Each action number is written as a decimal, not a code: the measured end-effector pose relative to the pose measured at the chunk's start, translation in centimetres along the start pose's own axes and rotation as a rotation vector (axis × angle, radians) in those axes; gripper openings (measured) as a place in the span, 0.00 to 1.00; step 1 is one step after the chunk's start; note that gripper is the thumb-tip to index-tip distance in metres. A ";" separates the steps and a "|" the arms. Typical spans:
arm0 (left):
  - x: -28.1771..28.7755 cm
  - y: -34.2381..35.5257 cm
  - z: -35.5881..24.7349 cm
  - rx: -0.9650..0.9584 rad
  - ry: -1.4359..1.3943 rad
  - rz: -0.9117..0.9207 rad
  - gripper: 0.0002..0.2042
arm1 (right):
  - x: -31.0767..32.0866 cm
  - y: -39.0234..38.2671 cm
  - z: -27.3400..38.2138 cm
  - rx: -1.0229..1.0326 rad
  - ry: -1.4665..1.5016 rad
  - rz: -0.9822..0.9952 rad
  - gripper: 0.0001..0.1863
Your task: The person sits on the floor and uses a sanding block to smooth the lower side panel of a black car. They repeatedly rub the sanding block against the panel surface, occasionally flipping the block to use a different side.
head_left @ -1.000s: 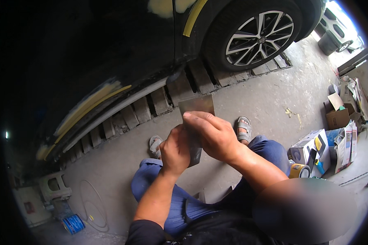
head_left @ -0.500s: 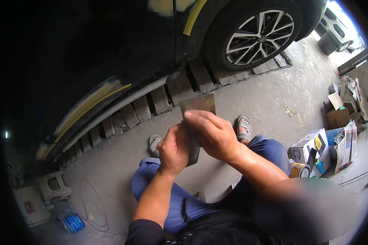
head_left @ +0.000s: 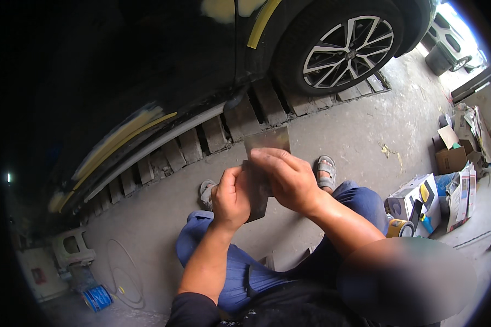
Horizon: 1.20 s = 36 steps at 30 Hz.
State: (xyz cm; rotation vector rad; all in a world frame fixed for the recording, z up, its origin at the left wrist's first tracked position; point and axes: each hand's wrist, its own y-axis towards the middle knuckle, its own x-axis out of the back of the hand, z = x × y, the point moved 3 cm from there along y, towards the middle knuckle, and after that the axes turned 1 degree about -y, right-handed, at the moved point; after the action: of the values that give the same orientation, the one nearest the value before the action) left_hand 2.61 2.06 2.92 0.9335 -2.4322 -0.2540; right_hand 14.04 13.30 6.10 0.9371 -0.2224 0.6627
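Observation:
A thin, dark, rectangular plate with a dull sheen [head_left: 270, 140] is held between my two hands, above the floor and in front of my knees. Its upper end sticks out past my right fingers, and a dark lower corner shows beneath my hands. My left hand [head_left: 232, 199] closes around the near left side, thumb up, with most of its fingers hidden behind. From the right, my right hand [head_left: 289, 177] bends its fingers over the face of the plate. Whether a second flat piece lies under the right palm is hidden.
Ahead stands a dark car [head_left: 174, 60] with yellowish filler patches [head_left: 123, 133] along its lower door. Its wheel [head_left: 348, 52] is at the upper right, beside a slatted floor strip [head_left: 191, 144]. Boxes [head_left: 414, 196] and a can [head_left: 399, 228] sit right; a blue spool [head_left: 97, 298] lies lower left.
Both hands and the plate have shifted very slightly to the right in the picture. The grip looks the same.

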 end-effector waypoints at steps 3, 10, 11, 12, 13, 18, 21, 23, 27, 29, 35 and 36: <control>-0.2 0.0 0.8 0.084 -0.224 0.038 0.08 | 1.1 1.4 -1.2 -0.030 0.009 -0.079 0.16; 1.4 1.0 2.7 0.362 -0.467 0.039 0.10 | 4.1 1.6 -3.4 -0.354 -0.021 -0.011 0.18; 1.5 1.0 2.6 0.369 -0.446 0.055 0.11 | 4.2 1.7 -3.3 -0.378 -0.013 0.036 0.18; 1.4 1.0 2.6 0.349 -0.393 0.051 0.11 | 4.2 1.7 -3.2 -0.402 -0.004 0.082 0.18; 1.3 0.9 2.7 0.330 -0.340 0.046 0.12 | 3.9 1.5 -3.2 -0.344 -0.004 0.099 0.19; 0.6 0.7 2.2 0.293 -0.209 0.075 0.13 | 1.8 1.0 -2.8 -0.212 0.035 0.240 0.25; 0.2 0.6 1.7 0.230 -0.156 0.127 0.12 | 0.9 1.0 -1.9 -0.286 0.108 0.348 0.29; -0.3 0.5 1.5 0.190 -0.156 0.164 0.11 | 0.2 0.8 -1.9 -0.251 0.155 0.352 0.29; -0.1 0.5 2.5 0.274 -0.245 0.098 0.12 | -0.5 0.2 -2.0 -0.229 0.136 0.303 0.26; 0.7 0.5 3.8 0.427 -0.319 0.011 0.12 | -0.1 0.2 -2.0 -0.308 0.161 0.333 0.24; 2.8 1.6 6.2 0.550 -0.755 -0.240 0.07 | 1.6 -0.2 -3.0 -0.481 0.149 0.228 0.21; 2.7 1.6 5.6 0.577 -0.833 -0.188 0.07 | 1.7 -0.4 -3.4 -0.529 0.187 0.198 0.21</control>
State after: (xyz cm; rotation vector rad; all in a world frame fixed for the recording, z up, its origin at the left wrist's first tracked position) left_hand -2.98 1.39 -0.18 1.5426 -3.2717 0.0200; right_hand 15.27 16.57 4.63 0.3456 -0.3078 0.8177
